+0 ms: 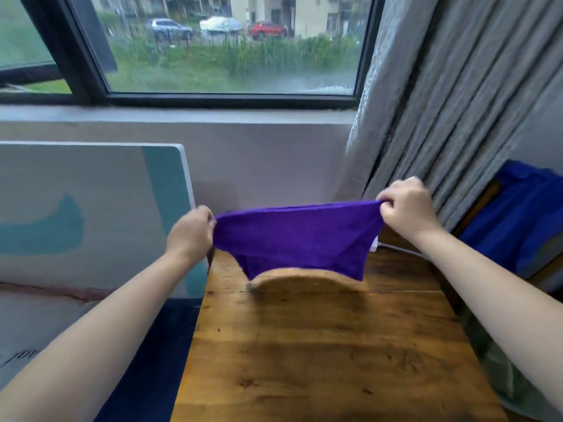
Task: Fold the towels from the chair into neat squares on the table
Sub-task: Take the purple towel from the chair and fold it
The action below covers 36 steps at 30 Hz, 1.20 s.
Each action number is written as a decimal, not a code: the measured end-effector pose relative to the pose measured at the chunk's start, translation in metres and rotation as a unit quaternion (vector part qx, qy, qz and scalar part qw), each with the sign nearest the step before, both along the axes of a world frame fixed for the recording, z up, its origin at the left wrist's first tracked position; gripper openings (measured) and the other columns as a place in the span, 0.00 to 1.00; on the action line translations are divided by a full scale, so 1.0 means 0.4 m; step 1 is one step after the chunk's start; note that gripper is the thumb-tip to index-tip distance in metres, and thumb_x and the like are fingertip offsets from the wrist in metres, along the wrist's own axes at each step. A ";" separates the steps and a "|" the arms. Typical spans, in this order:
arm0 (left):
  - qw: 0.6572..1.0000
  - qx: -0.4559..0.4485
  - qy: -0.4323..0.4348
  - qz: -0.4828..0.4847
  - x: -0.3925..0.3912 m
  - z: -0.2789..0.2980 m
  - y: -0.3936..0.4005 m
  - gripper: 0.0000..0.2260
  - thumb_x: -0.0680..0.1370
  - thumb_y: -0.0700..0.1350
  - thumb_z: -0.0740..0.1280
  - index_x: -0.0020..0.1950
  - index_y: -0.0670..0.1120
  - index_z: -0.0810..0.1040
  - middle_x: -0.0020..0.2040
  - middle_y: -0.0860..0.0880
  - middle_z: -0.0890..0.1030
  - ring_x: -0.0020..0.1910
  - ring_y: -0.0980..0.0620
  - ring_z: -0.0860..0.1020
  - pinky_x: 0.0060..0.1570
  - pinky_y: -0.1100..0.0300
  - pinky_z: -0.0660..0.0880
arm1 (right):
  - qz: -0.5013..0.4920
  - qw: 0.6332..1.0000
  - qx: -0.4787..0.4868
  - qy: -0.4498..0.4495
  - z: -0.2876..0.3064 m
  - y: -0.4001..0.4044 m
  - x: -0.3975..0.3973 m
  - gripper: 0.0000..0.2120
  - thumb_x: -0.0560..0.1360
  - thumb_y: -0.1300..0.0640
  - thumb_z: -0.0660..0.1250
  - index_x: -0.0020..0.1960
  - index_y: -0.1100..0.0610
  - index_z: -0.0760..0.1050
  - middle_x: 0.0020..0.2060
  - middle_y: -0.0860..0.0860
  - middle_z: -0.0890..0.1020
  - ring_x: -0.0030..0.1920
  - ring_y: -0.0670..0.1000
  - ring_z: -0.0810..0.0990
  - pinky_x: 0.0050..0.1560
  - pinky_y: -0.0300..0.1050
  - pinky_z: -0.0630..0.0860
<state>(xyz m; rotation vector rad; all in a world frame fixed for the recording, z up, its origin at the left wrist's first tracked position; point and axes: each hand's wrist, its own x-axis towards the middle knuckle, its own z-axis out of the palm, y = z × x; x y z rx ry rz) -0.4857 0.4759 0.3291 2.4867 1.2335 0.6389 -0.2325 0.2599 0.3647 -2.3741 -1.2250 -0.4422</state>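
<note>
hanging above the table [320, 345], purple towel [297, 236] stretched between pinching left hand [190, 233] and right hand [406, 205]

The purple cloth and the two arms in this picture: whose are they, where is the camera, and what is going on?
There is no machine here. The camera sits on a person's head and looks forward and down, so the arms are that person's own. The left hand and the right hand each pinch a top corner of a purple towel and hold it stretched in the air above a wooden table. A blue cloth lies on a chair at the right, beside a grey curtain. Behind is a window.
</note>
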 end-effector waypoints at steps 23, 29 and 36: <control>0.992 -0.004 0.128 0.013 0.034 0.019 0.020 0.10 0.81 0.41 0.56 0.55 0.36 0.71 0.55 0.36 0.77 0.53 0.36 0.75 0.48 0.49 0.71 | -0.134 0.974 -0.102 0.153 0.017 0.026 0.008 0.11 0.68 0.67 0.61 0.47 0.62 0.80 0.52 0.64 0.80 0.57 0.63 0.74 0.51 0.46 0.72; 0.999 -0.010 0.002 0.050 0.110 0.080 0.079 0.09 0.79 0.35 0.55 0.55 0.33 0.71 0.56 0.32 0.75 0.55 0.34 0.73 0.51 0.48 0.69 | -0.118 0.987 -0.046 0.102 0.044 0.077 0.065 0.14 0.69 0.70 0.60 0.51 0.65 0.79 0.53 0.66 0.77 0.58 0.64 0.71 0.52 0.48 0.71; 1.000 -0.006 -0.005 0.010 0.062 0.033 0.052 0.08 0.78 0.37 0.59 0.53 0.34 0.73 0.53 0.35 0.77 0.53 0.38 0.74 0.48 0.51 0.68 | 0.011 0.994 -0.070 0.087 -0.027 0.016 0.068 0.21 0.58 0.60 0.52 0.39 0.71 0.79 0.41 0.68 0.80 0.47 0.64 0.76 0.45 0.47 0.69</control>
